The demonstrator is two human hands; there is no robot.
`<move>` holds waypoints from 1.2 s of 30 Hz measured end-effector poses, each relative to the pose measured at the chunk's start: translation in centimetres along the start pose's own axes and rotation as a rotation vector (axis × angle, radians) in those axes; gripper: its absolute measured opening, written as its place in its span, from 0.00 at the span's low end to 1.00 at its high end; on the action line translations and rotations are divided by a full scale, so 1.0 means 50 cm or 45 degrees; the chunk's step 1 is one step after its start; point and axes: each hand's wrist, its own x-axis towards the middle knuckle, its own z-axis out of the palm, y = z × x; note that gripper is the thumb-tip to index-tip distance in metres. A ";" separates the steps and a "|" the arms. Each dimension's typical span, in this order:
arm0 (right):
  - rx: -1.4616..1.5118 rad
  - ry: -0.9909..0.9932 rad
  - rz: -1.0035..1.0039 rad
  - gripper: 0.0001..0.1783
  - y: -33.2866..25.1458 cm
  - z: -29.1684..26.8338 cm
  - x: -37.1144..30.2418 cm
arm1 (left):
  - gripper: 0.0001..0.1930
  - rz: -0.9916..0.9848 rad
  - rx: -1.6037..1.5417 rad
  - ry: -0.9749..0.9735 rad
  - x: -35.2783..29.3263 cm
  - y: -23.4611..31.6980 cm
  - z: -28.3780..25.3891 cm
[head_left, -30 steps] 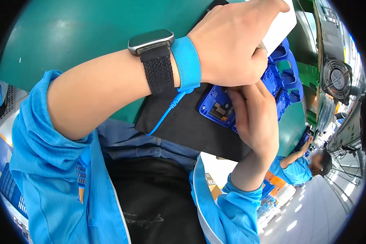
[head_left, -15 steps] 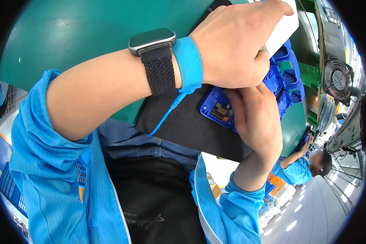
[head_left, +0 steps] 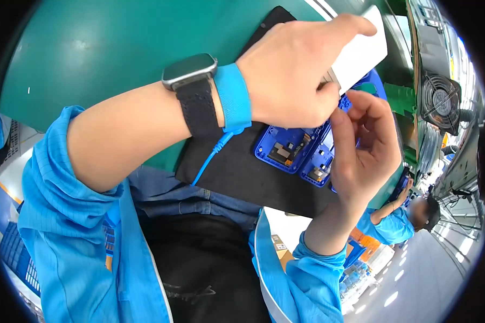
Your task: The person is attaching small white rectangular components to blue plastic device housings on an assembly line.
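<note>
My left hand [head_left: 288, 75], wearing a watch and a blue wrist strap with a cord, is closed on a white sheet [head_left: 366, 54], its thumb and fingers at the near edge. Against the sheet's lower corner, my right hand [head_left: 367, 148] pinches with thumb and forefinger, its other fingers curled. Whatever sits in that pinch is too small or hidden to name. Below both hands, blue plastic housings [head_left: 261, 149] with small electronic parts inside lie open on a black mat [head_left: 226, 172]. My left hand covers part of them.
A green tabletop [head_left: 102, 54] spreads to the left. Beyond the sheet stands a blue plastic rack [head_left: 381, 89], partly hidden. A round fan [head_left: 441, 102] is at the right edge. Farther right, a person in blue [head_left: 390, 223] works at the bench.
My right hand has risen from the housings to the white sheet's corner, and its fingers now show. My left hand and the sheet have shifted slightly left and down, uncovering more housing.
</note>
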 end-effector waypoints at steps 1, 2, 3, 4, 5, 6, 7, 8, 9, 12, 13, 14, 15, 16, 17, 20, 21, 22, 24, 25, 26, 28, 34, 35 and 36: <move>-0.001 0.005 -0.001 0.08 0.004 0.000 0.006 | 0.32 -0.066 -0.023 -0.068 0.005 0.001 -0.006; 0.014 0.011 -0.082 0.08 0.008 0.000 0.012 | 0.33 -0.133 -0.046 -0.136 0.008 0.001 -0.007; 0.028 0.016 -0.162 0.09 0.013 0.000 0.017 | 0.33 -0.129 -0.048 -0.137 0.007 0.000 0.001; 0.140 0.072 -0.147 0.07 0.018 0.001 0.019 | 0.33 -0.065 -0.079 -0.130 0.004 0.003 0.007; 0.142 0.072 -0.145 0.07 0.016 0.003 0.025 | 0.33 -0.002 -0.110 -0.123 0.002 0.005 0.012; 0.145 0.075 -0.148 0.06 0.010 0.007 0.033 | 0.33 -0.016 -0.102 -0.171 -0.003 0.006 0.012; 0.145 0.081 -0.153 0.06 0.005 0.008 0.038 | 0.33 -0.012 -0.103 -0.172 -0.004 0.007 0.012; 0.141 0.011 -0.141 0.05 0.005 0.008 0.038 | 0.33 -0.005 -0.143 -0.188 -0.005 0.008 0.013; 0.139 0.014 -0.144 0.05 0.001 0.010 0.038 | 0.32 0.001 -0.183 -0.202 -0.005 0.007 0.012; 0.102 -0.097 -0.113 0.04 0.000 0.011 0.041 | 0.33 0.039 -0.189 -0.213 -0.002 0.006 0.017; 0.106 -0.098 -0.113 0.04 0.002 0.013 0.044 | 0.33 0.043 -0.168 -0.225 -0.005 0.006 0.015; -0.076 -0.121 -0.287 0.04 0.004 0.013 0.048 | 0.33 0.041 -0.164 -0.226 -0.008 0.005 0.011; -0.260 -0.143 -0.461 0.04 0.005 0.014 0.049 | 0.33 0.037 -0.168 -0.232 -0.009 0.003 0.008; -0.263 -0.141 -0.458 0.04 0.005 0.012 0.047 | 0.34 0.036 -0.180 -0.238 -0.009 0.002 0.007; -0.202 -0.140 -0.461 0.04 0.005 0.010 0.044 | 0.34 0.037 -0.183 -0.240 -0.009 0.002 0.006; -0.006 -0.073 -0.227 0.02 0.018 -0.020 0.026 | 0.33 0.003 -0.131 -0.142 -0.005 0.002 0.004; 0.018 -0.042 -0.109 0.02 0.021 -0.032 0.021 | 0.33 0.004 -0.131 -0.140 -0.006 0.003 0.001; 0.014 -0.087 -0.020 0.02 0.031 -0.045 0.018 | 0.33 -0.074 -0.166 -0.167 -0.005 0.005 -0.004; -0.043 -0.166 -0.053 0.02 0.050 -0.053 0.012 | 0.32 -0.145 -0.210 -0.189 -0.005 0.007 -0.008; -0.099 -0.247 -0.085 0.02 0.054 -0.054 0.011 | 0.32 -0.142 -0.210 -0.189 -0.005 0.005 -0.006; -0.159 -0.288 -0.090 0.02 0.047 -0.055 0.011 | 0.33 -0.099 -0.218 -0.160 -0.006 0.002 -0.002; -0.175 -0.282 -0.108 0.03 0.054 -0.051 0.010 | 0.33 -0.055 -0.226 -0.132 -0.005 0.003 0.000; -0.204 -0.298 -0.182 0.04 0.055 -0.048 0.014 | 0.33 -0.053 -0.248 -0.196 -0.001 0.000 0.003; -0.189 -0.291 -0.176 0.04 0.056 -0.048 0.014 | 0.33 -0.071 -0.254 -0.210 0.000 0.001 0.003; -0.173 -0.284 -0.170 0.05 0.057 -0.048 0.015 | 0.33 -0.090 -0.259 -0.224 0.001 0.001 0.003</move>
